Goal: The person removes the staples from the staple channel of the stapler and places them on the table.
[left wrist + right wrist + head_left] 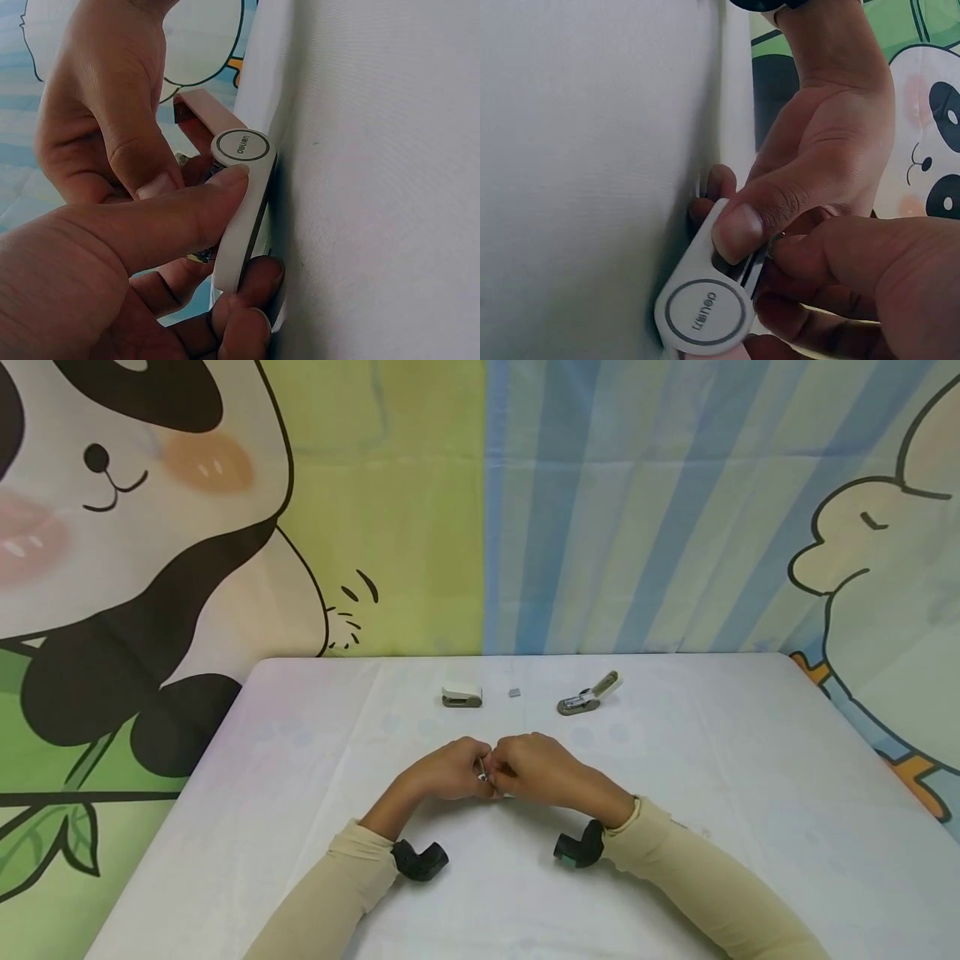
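Between the two hands is a stapler point(241, 214) with a white side, a round brand disc and a pink arm point(214, 116) swung up from it. The left hand point(452, 768) grips its body, thumb lying along the white side point(705, 259) and fingers curled beneath. At the stapler's inner side, the right hand point(542, 770) pinches with curled thumb and finger. A thin metal bit point(778, 241) glints at those fingertips; whether it belongs to the stapler or is loose staples cannot be told. Fingers cover most of the inside.
Farther back on the white-covered table point(315, 860) stand a closed white-and-grey stapler point(461, 697), a small grey staple strip point(514, 692) and a second stapler point(588, 695) with its top raised. A printed cartoon curtain point(420, 510) hangs behind the table's far edge.
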A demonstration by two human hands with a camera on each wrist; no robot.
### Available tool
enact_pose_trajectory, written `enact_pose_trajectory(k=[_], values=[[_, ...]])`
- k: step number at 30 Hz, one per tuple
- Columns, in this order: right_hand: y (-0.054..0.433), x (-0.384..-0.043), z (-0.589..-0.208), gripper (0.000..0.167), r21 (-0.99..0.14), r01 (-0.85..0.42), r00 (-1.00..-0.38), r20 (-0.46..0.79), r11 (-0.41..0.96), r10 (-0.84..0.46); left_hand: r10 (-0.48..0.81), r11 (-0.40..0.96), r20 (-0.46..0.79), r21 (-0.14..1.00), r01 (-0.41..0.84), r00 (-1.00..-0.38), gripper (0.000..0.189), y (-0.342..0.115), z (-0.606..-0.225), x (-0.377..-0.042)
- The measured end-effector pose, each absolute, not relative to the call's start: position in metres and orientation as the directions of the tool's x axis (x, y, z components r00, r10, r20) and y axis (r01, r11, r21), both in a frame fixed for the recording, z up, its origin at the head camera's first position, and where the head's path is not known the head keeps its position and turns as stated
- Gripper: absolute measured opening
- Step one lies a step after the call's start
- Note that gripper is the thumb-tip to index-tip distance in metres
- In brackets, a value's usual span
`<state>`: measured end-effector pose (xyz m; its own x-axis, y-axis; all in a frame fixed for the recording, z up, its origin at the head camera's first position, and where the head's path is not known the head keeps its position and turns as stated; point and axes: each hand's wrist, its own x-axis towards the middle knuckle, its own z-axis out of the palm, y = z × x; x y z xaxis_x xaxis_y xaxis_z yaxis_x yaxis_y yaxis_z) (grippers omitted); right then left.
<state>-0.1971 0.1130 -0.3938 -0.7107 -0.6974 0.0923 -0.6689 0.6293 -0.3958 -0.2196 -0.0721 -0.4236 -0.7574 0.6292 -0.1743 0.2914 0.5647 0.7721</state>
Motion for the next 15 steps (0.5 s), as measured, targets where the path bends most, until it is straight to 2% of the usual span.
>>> enact_pose_trajectory(k=[2,8,11,15], values=[[0.114,-0.196,-0.391,0.008,-0.342,-0.705,-0.688,0.119,0.621,-0.716,0.629,0.566,-0.180,0.774,0.286,-0.756,0.017,-0.072,-0.424,-0.220],[0.118,-0.200,-0.385,0.015,-0.281,-0.743,-0.654,0.119,0.607,-0.747,0.633,0.571,-0.183,0.766,0.295,-0.752,0.020,-0.073,-0.423,-0.221],[0.121,-0.203,-0.385,0.016,-0.329,-0.744,-0.643,0.112,0.582,-0.758,0.633,0.574,-0.180,0.762,0.301,-0.753,0.021,-0.073,-0.423,-0.221],[0.129,-0.211,-0.384,0.013,-0.456,-0.708,-0.646,0.112,0.539,-0.755,0.626,0.583,-0.195,0.760,0.287,-0.755,0.020,-0.073,-0.424,-0.221]])
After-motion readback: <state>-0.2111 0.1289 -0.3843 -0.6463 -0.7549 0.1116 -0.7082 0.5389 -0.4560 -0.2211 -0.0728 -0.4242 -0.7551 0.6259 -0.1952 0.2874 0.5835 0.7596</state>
